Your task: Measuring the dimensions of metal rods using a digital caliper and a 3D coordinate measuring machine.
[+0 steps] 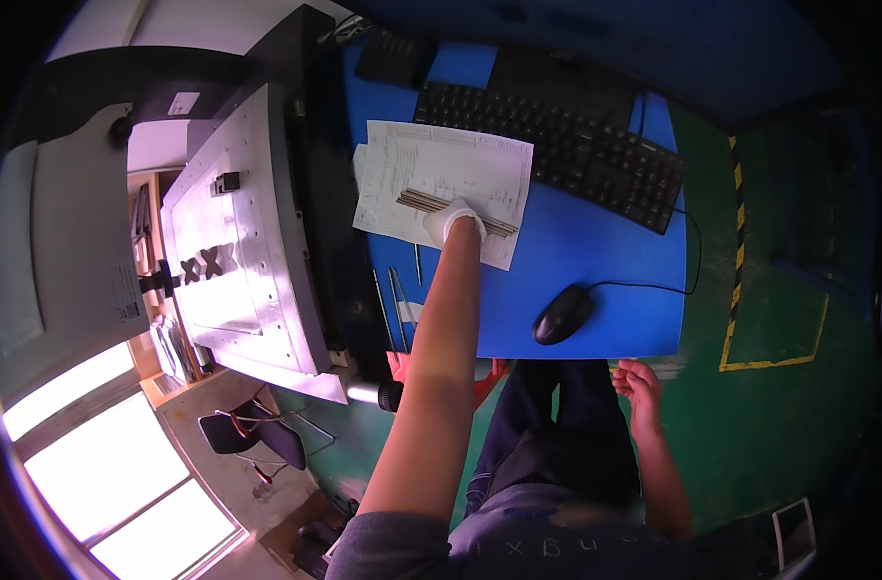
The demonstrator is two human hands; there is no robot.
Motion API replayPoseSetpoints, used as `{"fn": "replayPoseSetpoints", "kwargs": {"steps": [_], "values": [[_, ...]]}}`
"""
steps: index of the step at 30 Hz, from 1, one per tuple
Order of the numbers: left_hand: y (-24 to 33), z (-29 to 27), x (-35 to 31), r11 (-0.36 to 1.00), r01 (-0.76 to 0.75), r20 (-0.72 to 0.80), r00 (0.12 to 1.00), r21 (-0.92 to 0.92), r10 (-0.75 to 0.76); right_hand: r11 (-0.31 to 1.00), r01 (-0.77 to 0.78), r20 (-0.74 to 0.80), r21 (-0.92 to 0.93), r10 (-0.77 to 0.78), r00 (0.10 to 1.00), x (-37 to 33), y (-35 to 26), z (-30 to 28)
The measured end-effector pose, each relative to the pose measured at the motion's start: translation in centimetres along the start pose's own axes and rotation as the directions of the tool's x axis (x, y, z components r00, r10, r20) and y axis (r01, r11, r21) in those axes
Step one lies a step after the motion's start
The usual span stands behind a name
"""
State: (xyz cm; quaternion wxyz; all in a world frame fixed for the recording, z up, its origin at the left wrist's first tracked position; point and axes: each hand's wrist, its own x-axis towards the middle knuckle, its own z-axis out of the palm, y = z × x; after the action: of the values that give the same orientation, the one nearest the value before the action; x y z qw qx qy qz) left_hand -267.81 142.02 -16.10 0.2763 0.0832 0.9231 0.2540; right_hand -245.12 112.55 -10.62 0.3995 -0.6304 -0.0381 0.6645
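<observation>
My left hand (446, 222), in a white glove, is closed over the middle of a bundle of thin metal rods (422, 201). Both ends of the bundle stick out past the hand; the fingertips are hidden beneath it. Under the rods lie printed drawing sheets (460, 155), on a blue mat (610, 290). My right hand (639, 384) is bare and hangs just off the mat's front edge, fingers loosely bent and apart, with nothing visible in it. Several more thin rods (418, 263) lie on the mat left of my left forearm, next to a small white piece (409, 311).
A black keyboard (576, 145) stands behind the sheets, and a corded black mouse (563, 315) is at the front right. On the left rises a machine with a pale metal plate (238, 242). Something red (489, 380) shows under the mat's front edge. Yellow-black tape (739, 232) marks the green floor.
</observation>
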Motion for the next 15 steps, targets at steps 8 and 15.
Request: {"fn": "replayPoseSetpoints", "kwargs": {"steps": [8, 15], "values": [[-1.0, 0.0, 0.8, 0.993, -0.115, 0.003, 0.993, 0.008, 0.115, 0.999, -0.031, -0.037, -0.006, 0.031, 0.999, 0.6, 2.2, -0.9], [-2.3, 0.2, 3.5, 0.993, -0.045, -0.077, 0.996, 0.108, 0.054, 0.998, -0.056, -0.137, 0.020, 0.058, 0.989, 0.4, 5.5, -1.4]]}}
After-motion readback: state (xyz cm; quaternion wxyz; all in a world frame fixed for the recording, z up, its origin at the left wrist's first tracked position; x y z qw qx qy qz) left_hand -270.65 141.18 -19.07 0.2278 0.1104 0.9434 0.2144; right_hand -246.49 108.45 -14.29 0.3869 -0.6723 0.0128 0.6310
